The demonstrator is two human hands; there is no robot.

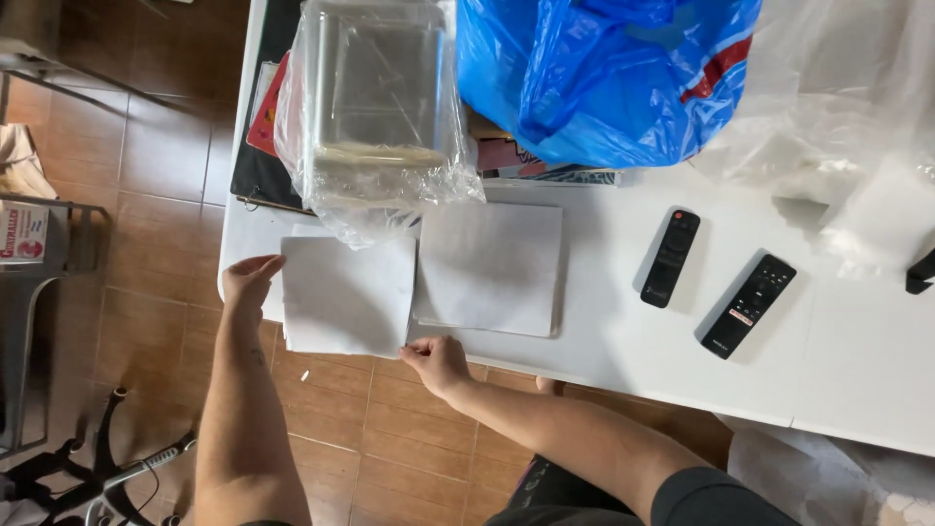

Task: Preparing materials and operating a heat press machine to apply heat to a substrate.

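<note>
At the table's near-left corner, the white sheet overhangs the near edge between your hands, left hand open-fingered against its left edge, right hand pinching its near-right corner.

Red-white label far left; blue bag top.
</note>
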